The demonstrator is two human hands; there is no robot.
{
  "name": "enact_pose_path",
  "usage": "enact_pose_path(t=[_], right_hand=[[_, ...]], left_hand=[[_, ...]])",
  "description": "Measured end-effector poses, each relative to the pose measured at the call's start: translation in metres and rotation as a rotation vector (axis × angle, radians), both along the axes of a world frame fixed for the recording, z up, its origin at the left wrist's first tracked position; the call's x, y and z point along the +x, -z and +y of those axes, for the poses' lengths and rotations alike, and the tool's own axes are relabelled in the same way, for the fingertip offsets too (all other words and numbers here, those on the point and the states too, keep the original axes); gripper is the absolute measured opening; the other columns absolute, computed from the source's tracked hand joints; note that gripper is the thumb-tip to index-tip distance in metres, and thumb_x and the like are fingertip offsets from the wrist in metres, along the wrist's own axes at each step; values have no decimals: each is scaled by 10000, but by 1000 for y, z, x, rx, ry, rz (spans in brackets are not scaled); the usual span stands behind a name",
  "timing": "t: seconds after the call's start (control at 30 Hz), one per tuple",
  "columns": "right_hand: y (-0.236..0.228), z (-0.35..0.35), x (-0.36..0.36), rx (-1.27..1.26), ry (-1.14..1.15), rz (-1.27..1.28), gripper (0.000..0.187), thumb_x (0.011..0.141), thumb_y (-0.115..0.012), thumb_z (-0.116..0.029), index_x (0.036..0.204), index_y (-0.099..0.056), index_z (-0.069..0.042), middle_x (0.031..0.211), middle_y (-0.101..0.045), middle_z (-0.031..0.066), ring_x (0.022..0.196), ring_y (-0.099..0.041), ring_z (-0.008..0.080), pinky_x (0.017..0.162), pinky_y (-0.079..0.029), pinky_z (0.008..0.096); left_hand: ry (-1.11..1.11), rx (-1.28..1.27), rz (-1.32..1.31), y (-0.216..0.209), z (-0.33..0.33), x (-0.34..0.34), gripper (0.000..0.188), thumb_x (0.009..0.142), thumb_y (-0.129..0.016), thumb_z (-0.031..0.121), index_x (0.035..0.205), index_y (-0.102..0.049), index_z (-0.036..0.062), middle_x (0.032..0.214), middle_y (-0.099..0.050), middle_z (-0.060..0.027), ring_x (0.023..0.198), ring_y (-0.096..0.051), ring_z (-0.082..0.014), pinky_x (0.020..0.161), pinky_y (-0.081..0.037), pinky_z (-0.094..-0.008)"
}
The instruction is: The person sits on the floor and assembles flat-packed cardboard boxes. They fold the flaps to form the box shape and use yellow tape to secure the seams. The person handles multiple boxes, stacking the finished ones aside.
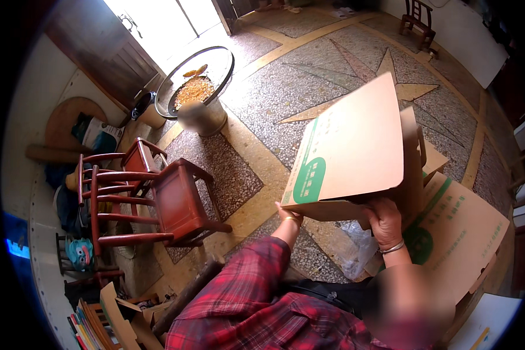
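Note:
A brown cardboard box (356, 146) with green print is held up in front of me, tilted, with a large flap raised toward the far side. My left hand (289, 217), a yellow band at its wrist, grips the box's near left corner; most of its fingers are hidden. Under the raised flap, my right hand (384, 220) is closed on the box's near edge, with a silver bangle at the wrist. More flattened-looking cardboard (461, 239) with the same green print lies to the right, below the held box. Crumpled clear plastic (354, 248) lies beneath my right hand.
Two red wooden chairs (181, 201) stand at the left. Behind them a round tray (193, 88) of orange-yellow kernels rests on a bucket-like container (213, 119). Books (83, 326) and another open carton (125, 318) sit at the lower left. A small chair (417, 23) stands far right.

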State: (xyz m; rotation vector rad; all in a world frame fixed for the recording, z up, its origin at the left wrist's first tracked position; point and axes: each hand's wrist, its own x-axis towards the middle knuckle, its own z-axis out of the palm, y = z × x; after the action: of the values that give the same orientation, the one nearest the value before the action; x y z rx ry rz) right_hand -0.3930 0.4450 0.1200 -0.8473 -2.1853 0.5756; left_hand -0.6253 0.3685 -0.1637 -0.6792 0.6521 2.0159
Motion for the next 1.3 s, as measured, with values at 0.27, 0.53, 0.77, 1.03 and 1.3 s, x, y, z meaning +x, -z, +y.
enact_pose_path(t=[0.27,0.53,0.77,1.03,1.3], right_hand=[[62,-8,-2,-251,-413,-444,191,818,-609,-196,947,-662,-67,963,-639,140,919,-592,331,815,-484,400],[40,-6,36,-555,-269,-338,309,833,-621,-222,1083,-628,-41,1021,-641,145,933,-618,300,829,-493,344],[35,-15,111,-742,80,-116,255,827,-644,-100,1060,-633,4,942,-675,121,852,-649,186,765,-507,282],[12,-64,196,-867,330,161,263,896,-563,-62,1124,-580,67,966,-667,128,815,-649,161,753,-515,266],[-24,-174,278,-856,645,295,281,922,-539,-91,1164,-553,51,1002,-645,121,816,-643,154,735,-516,255]], left_hand=[[682,-653,-154,89,-17,21,673,899,-275,575,1309,-455,73,1331,-484,-96,1246,-405,-333,1029,-325,-512],[847,-556,20,78,-9,30,510,934,-274,355,1201,-536,9,1161,-573,-221,966,-577,-422,745,-495,-576],[821,-716,33,61,2,60,482,931,-303,349,1154,-551,2,1054,-603,-236,866,-611,-420,706,-524,-532],[1415,-500,178,55,-8,108,462,944,-347,382,1171,-540,29,1104,-601,-200,1001,-583,-375,775,-496,-504],[1940,-120,316,-38,12,202,461,938,-441,409,1178,-547,30,1157,-605,-169,1041,-586,-311,804,-488,-461]])
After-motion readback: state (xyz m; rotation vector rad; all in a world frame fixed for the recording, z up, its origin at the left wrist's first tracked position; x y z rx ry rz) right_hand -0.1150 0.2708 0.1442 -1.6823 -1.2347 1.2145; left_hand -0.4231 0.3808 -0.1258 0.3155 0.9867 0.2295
